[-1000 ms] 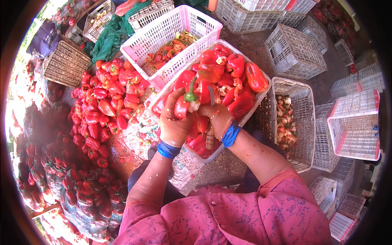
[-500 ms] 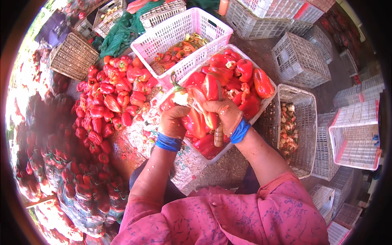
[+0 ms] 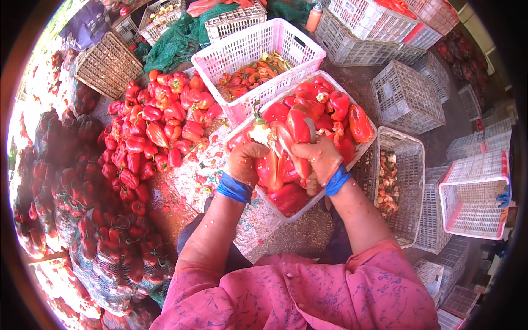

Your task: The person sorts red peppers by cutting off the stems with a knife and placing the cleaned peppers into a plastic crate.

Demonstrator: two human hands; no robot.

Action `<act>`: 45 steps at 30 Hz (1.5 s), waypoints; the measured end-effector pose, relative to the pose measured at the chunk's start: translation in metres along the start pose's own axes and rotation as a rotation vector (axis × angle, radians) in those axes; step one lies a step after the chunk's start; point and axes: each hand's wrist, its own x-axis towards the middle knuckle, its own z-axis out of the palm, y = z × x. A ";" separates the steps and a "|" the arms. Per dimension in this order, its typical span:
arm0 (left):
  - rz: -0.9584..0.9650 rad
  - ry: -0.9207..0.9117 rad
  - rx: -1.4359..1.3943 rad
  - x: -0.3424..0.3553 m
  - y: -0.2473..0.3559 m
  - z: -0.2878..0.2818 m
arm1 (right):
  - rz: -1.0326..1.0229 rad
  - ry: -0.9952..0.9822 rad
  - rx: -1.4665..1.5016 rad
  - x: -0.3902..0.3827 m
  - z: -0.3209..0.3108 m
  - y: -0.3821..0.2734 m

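Observation:
Over a crate of red peppers, both gloved hands grip a red bell pepper [image 3: 270, 171] that is split open. Its green stem and pale seed core show at the upper left. My left hand [image 3: 242, 163] is closed on the pepper's left side, below the core. My right hand [image 3: 322, 158] is closed on its right side, thumb on the flesh. A tan, handle-like piece [image 3: 312, 184] juts out under my right hand; a grey edge shows above it, but I cannot tell whether these are one knife. Large red peppers [image 3: 360, 124] fill the white crate [image 3: 301, 216] underneath.
Behind stands a pink-white crate [image 3: 220, 61] holding pepper scraps. A heap of red peppers [image 3: 157, 132] lies to the left, beside stacked net bags of peppers [image 3: 110, 253]. At right, a grey crate [image 3: 404, 214] holds cores, with several more crates [image 3: 407, 99] beyond.
The view has shifted slightly, so the whole scene sits a little lower and the hands farther right. Both hands keep their hold on the split bell pepper, which looks nearly the same.

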 end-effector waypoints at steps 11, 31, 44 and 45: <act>0.030 -0.018 -0.167 -0.027 0.039 0.009 | -0.237 0.498 -1.410 0.072 -0.057 -0.064; 0.091 0.379 -0.208 -0.027 0.049 -0.028 | 0.058 0.342 -1.553 0.175 -0.025 0.004; 0.051 0.360 -0.278 -0.024 0.044 -0.024 | -0.086 0.247 -1.731 0.136 -0.011 -0.049; 0.062 0.359 -0.285 -0.024 0.043 -0.023 | -0.048 0.193 -1.753 0.136 -0.006 -0.046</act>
